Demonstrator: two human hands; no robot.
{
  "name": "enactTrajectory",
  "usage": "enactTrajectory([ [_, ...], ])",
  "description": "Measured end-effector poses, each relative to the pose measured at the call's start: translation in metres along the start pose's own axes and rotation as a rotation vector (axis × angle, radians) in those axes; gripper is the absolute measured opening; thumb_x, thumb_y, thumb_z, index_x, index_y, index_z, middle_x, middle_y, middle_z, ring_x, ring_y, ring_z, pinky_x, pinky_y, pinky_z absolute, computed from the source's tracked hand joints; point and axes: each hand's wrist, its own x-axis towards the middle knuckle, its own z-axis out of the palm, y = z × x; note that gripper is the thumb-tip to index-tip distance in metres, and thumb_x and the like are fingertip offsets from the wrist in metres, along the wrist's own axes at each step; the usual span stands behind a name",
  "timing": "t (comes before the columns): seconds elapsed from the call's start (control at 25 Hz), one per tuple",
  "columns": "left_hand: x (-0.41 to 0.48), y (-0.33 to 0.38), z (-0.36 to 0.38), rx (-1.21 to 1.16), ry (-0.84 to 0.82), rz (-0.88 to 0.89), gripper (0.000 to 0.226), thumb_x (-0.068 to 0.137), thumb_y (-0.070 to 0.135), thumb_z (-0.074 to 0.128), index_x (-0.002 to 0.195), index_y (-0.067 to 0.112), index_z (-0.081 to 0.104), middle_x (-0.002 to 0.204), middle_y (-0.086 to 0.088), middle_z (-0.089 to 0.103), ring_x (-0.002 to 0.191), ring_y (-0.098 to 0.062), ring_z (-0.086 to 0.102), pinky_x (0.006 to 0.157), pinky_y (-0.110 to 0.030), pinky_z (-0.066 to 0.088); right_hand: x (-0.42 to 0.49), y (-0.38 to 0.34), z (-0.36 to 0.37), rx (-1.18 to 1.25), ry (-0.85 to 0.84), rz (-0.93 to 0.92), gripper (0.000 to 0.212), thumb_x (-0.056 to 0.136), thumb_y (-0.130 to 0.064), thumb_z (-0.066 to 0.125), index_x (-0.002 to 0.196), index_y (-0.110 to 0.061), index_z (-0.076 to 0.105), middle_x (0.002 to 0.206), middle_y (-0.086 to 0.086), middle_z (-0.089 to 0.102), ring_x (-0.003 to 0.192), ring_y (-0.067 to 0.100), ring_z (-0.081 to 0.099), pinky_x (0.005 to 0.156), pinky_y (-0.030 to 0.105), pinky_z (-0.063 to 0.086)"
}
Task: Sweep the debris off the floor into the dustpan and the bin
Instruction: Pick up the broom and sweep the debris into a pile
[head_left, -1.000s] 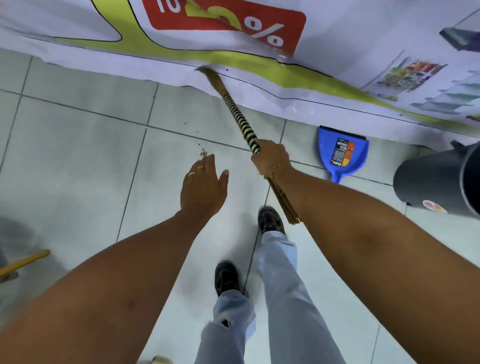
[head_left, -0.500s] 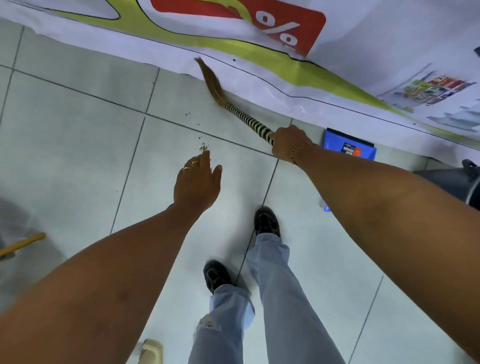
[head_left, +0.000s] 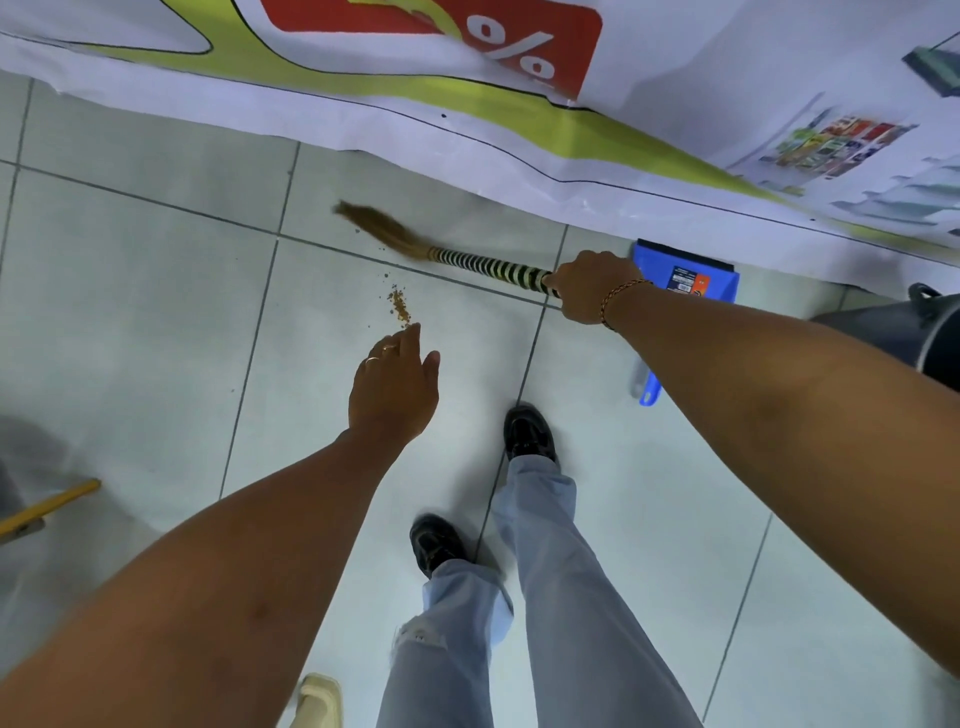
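My right hand (head_left: 589, 286) grips the black-and-yellow striped handle of a short broom (head_left: 483, 264). Its brown bristles (head_left: 379, 228) blur low over the pale tiled floor, pointing left. A small heap of brown debris (head_left: 400, 307) lies on a tile just below the bristles, with a few loose crumbs around it. Empty, with fingers loosely spread, my left hand (head_left: 392, 387) hovers just below that heap. A blue dustpan (head_left: 685, 283) lies on the floor behind my right wrist, partly hidden by my arm. The dark grey bin (head_left: 893, 332) stands at the right edge.
A large white printed banner (head_left: 519, 130) with green and red graphics covers the floor along the top. My two feet in black shoes (head_left: 527, 431) stand below the hands. A yellow stick (head_left: 47, 506) lies at the left edge, a beige shoe (head_left: 317, 699) at the bottom.
The broom has swung down and left, away from the banner's edge; its bristles now sweep across the tile near the debris. My left hand stayed hovering over the floor.
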Motion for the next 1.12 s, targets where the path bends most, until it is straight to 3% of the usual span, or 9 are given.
enactTrajectory([
  [0.36, 0.003, 0.032, 0.006, -0.01, -0.022, 0.056, 0.049, 0.097, 0.031, 0.038, 0.138, 0.005, 0.031, 0.132, -0.021, 0.053, 0.128, -0.034, 0.044, 0.103, -0.044, 0.038, -0.029, 0.021, 0.035, -0.14, -0.01, -0.073, 0.045, 0.091, -0.016, 0.042, 0.134, -0.026, 0.05, 0.12, 0.012, 0.057, 0.106, 0.033, 0.059, 0.076, 0.037, 0.046],
  [0.72, -0.001, 0.035, 0.008, 0.021, -0.045, 0.08, 0.047, 0.097, 0.031, 0.039, 0.137, 0.007, 0.034, 0.132, -0.02, 0.053, 0.125, -0.036, 0.045, 0.101, -0.045, 0.039, -0.064, 0.07, 0.081, -0.165, 0.032, -0.157, 0.049, 0.093, -0.019, 0.041, 0.14, -0.033, 0.037, 0.113, 0.005, 0.063, 0.093, 0.033, 0.063, 0.062, 0.033, 0.04],
  [0.92, 0.011, 0.039, -0.001, 0.052, -0.036, 0.137, 0.047, 0.097, 0.03, 0.039, 0.138, 0.007, 0.033, 0.134, -0.019, 0.053, 0.124, -0.037, 0.047, 0.101, -0.045, 0.039, -0.068, 0.072, 0.096, 0.144, 0.185, 0.006, 0.044, 0.094, -0.021, 0.042, 0.137, -0.027, 0.041, 0.11, 0.011, 0.065, 0.09, 0.037, 0.064, 0.069, 0.038, 0.048],
  [1.12, 0.022, 0.046, -0.007, 0.062, -0.023, 0.169, 0.048, 0.097, 0.03, 0.038, 0.14, 0.008, 0.031, 0.132, -0.017, 0.054, 0.126, -0.037, 0.045, 0.101, -0.046, 0.04, -0.05, 0.051, 0.09, 0.25, 0.09, 0.206, 0.042, 0.091, -0.015, 0.044, 0.133, -0.019, 0.047, 0.113, 0.023, 0.06, 0.101, 0.042, 0.059, 0.077, 0.042, 0.049],
])
